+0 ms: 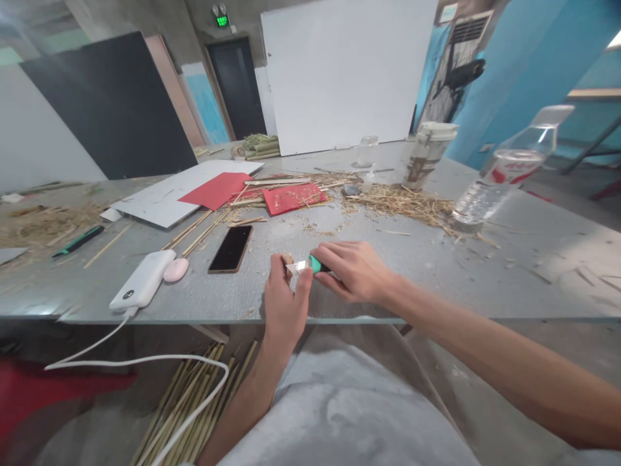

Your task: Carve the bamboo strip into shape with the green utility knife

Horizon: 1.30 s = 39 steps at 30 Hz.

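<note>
My right hand [356, 272] is clamped on a green-handled utility knife [310, 265], blade against a short straw piece [289, 261] pinched in my left hand [284, 301] at the bench [388, 272] edge. Step: trimming. Next calls for a controlled stroke, clear of fingers.

The knife [317, 265] between the hands has a green handle and a pale silvery blade. The table [436, 272] is dull grey. At near left lie a black phone [231, 248], a white power bank [143, 279] and a pink oval [175, 269]. Farther off, red paper sheets [218, 189] rest among straw-yellow stalks [402, 202]; the far board [347, 71] is white.
</note>
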Each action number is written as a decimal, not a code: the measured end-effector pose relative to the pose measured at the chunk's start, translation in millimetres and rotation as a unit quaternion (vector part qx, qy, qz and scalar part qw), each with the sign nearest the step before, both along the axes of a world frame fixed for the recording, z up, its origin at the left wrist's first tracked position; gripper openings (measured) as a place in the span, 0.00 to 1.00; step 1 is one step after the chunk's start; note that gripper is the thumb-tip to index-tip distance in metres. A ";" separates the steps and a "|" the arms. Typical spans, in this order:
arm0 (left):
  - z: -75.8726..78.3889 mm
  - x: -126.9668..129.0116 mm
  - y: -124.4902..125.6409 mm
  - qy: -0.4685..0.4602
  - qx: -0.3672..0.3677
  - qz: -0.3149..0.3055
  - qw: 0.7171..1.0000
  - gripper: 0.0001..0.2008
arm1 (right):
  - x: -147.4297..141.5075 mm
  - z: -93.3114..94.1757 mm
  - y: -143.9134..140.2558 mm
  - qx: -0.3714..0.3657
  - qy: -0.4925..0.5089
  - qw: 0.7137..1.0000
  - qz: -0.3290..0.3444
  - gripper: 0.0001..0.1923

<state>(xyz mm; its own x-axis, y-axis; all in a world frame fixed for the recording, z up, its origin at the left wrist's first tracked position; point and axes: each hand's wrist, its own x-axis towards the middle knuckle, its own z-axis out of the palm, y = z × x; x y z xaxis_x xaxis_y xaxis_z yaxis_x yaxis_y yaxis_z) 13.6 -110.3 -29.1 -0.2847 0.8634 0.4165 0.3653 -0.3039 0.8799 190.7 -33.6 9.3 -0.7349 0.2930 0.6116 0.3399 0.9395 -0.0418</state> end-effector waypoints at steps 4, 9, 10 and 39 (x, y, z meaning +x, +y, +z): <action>0.2 -0.9 -1.2 0.004 -0.003 -0.009 1.000 0.18 | 0.6 0.1 0.0 -0.007 -0.005 1.000 -0.007 0.18; 0.5 -1.9 -1.7 -0.003 -0.004 -0.019 1.000 0.18 | 1.3 0.5 0.4 -0.013 -0.010 1.000 -0.007 0.20; 0.7 -1.8 -1.4 -0.006 -0.004 -0.020 1.000 0.18 | 1.4 0.5 0.6 -0.014 -0.011 1.000 -0.006 0.20; 7.3 5.8 -2.7 -0.045 0.003 0.013 0.999 0.24 | -0.4 0.9 -2.8 -0.006 0.021 0.997 -0.079 0.22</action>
